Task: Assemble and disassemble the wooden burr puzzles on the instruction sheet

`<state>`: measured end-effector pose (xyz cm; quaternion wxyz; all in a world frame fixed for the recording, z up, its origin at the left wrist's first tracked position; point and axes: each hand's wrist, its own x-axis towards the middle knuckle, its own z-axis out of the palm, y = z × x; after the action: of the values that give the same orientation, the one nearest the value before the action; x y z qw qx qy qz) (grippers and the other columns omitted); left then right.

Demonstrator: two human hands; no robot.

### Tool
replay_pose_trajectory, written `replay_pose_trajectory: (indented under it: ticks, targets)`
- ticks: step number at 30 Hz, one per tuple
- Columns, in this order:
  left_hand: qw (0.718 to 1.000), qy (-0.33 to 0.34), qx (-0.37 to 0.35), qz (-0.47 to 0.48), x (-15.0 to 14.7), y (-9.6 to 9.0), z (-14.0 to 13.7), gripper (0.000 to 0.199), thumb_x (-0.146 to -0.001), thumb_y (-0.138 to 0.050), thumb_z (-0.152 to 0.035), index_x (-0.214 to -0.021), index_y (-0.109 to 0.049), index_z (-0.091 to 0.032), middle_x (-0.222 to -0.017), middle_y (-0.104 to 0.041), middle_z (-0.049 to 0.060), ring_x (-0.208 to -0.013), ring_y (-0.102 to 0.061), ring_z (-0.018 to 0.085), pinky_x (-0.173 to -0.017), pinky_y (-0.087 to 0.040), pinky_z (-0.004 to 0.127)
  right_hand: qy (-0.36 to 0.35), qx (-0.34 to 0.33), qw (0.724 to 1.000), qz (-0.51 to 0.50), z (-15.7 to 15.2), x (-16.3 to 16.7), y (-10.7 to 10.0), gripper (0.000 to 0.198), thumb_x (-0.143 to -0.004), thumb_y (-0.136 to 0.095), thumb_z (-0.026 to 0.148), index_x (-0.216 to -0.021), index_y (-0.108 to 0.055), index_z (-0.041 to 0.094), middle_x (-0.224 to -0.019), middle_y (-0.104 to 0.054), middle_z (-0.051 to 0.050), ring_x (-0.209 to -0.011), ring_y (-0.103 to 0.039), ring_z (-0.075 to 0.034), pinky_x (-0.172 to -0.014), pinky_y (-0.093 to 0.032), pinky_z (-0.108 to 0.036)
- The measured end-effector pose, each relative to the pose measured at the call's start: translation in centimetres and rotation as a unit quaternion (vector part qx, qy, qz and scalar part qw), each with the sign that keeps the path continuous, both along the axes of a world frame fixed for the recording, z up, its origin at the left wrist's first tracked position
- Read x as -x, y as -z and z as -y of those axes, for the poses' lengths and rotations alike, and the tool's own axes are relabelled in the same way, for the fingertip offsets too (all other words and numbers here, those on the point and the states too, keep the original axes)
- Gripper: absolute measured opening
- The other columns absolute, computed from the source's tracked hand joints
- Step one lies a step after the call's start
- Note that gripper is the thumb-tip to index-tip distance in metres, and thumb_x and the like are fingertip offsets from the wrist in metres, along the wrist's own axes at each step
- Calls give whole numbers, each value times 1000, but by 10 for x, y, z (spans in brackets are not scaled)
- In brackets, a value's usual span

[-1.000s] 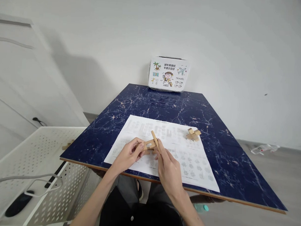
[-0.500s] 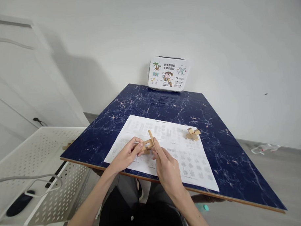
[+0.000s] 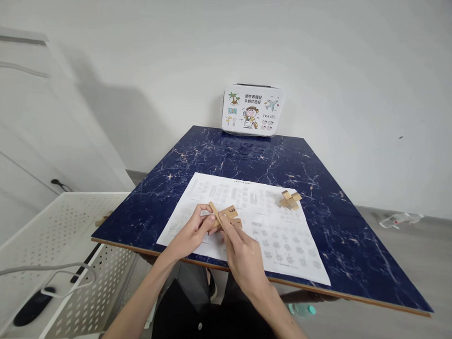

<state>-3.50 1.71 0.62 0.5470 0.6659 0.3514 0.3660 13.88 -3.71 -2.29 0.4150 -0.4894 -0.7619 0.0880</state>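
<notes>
Over the printed paper sheet [image 3: 283, 231], my left hand [image 3: 192, 230] is closed on the left ends of wooden puzzle pieces [image 3: 229, 212]. Two flat pieces reach out to the right, one above the other, and the upper one carries a dark mark. My right hand [image 3: 243, 251] pinches a slim wooden stick [image 3: 213, 208], which lies slantwise across those pieces close to my left fingertips. Fingers hide where the stick and the pieces meet. An assembled wooden cross-shaped puzzle [image 3: 290, 200] rests on the sheet's upper right part.
The sheet lies on a dark blue marbled table [image 3: 248, 158]. A white cartoon-printed case [image 3: 252, 111] stands at its far edge against the wall. On the left is a white perforated basket [image 3: 76, 209] with a black mouse [image 3: 34, 306] and a cable. Plastic bottles [image 3: 398, 221] lie on the floor.
My right hand has moved left with the stick, which now crosses the pieces nearer my left fingers. The right ends of the held pieces have come into view.
</notes>
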Motion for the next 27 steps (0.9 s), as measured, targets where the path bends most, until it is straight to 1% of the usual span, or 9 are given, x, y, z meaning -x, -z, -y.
replay_pose_trajectory:
  ticks: [3,5,10,16,20,22,25,27]
  targets:
    - [1000,1,5,6,0,-7,3,31,-107,-46,-56,-111,-43,-24,-78,-45,-5,-77,-44,17,-84,-40,34,6,9,1000,-18,0,0,-3,54,-111,-38,16,-164,-39,26,-105,-76,-9,-79,-74,-21,-71,-62,-30]
    - [1000,-2,11,1,0,-11,5,31,-108,-46,-55,-111,-44,-24,-81,-48,-4,-79,-45,17,-86,-40,35,12,10,1000,-23,0,1,-4,53,-112,-38,18,-164,-39,25,-101,-76,-10,-77,-74,-20,-67,-61,-29]
    - [1000,-6,10,10,0,-12,5,35,-105,-48,-59,-103,-40,-25,-81,-46,-4,-79,-44,17,-83,-41,34,25,-10,1000,6,-1,6,3,58,-110,-34,12,-167,-31,24,-96,-75,-9,-72,-72,-19,-59,-56,-25]
    - [1000,-9,14,10,-1,-10,3,38,-104,-50,-60,-99,-35,-26,-82,-45,-4,-79,-43,17,-81,-40,33,58,-41,996,47,-1,11,9,67,-107,-34,7,-170,-22,26,-105,-77,-10,-69,-72,-19,-53,-54,-25]
    - [999,-14,28,5,0,-12,4,37,-104,-51,-60,-99,-36,-26,-82,-45,-4,-80,-45,17,-81,-40,33,70,-52,995,55,0,14,8,70,-105,-34,6,-171,-18,25,-102,-77,-9,-70,-72,-21,-55,-56,-28]
    - [999,-17,35,7,0,-12,5,37,-103,-51,-60,-99,-37,-26,-82,-45,-3,-81,-46,18,-81,-40,34,65,-55,995,55,1,15,7,71,-104,-33,5,-171,-15,24,-104,-76,-10,-73,-73,-22,-56,-57,-29]
    - [999,-18,38,12,1,-11,5,38,-103,-53,-60,-100,-38,-25,-83,-46,-3,-81,-46,18,-82,-41,34,58,-57,996,47,1,16,4,74,-103,-33,3,-171,-13,24,-105,-76,-10,-73,-73,-21,-56,-57,-29]
    - [999,-19,39,18,1,-10,4,39,-102,-54,-61,-100,-39,-25,-83,-46,-3,-81,-46,17,-84,-41,35,64,-58,995,49,1,18,4,74,-103,-33,2,-171,-12,24,-102,-76,-9,-72,-72,-21,-58,-58,-29]
